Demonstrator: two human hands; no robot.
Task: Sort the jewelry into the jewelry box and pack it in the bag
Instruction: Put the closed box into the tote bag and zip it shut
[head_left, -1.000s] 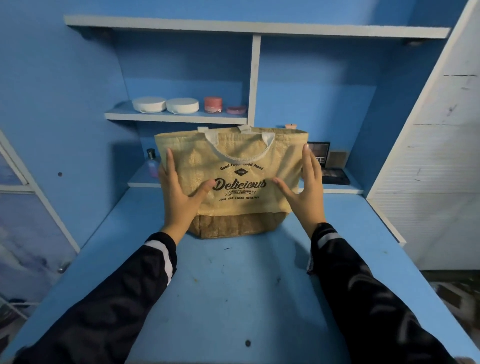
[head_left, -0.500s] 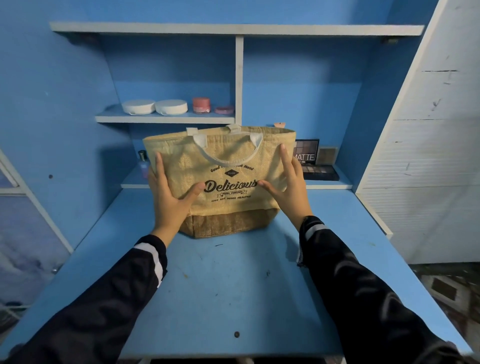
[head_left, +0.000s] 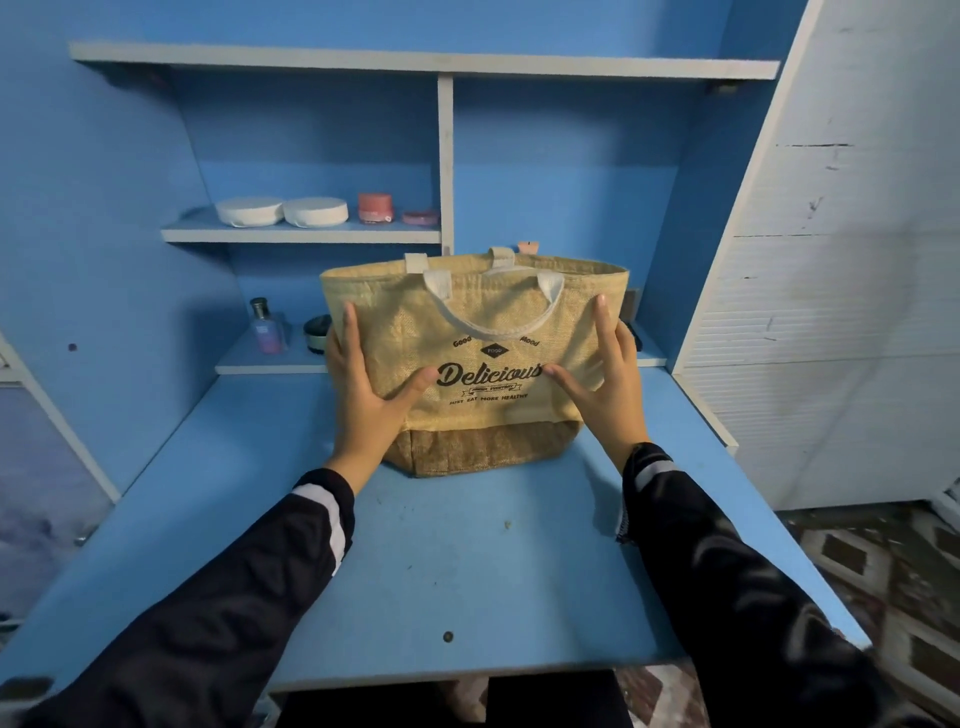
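My left hand and right hand, fingers straight, press the bag between them; its length runs hand to hand.

Blue desk top, scuffed, few dark specks. Far side: blue wall w/ white-edged top shelf, upright divider, short mid shelf in left bay. Right: white slatted panel, scratched. Near right: brown/cream patterned floor. Left: white-framed greyish pane. Light dim, cool.
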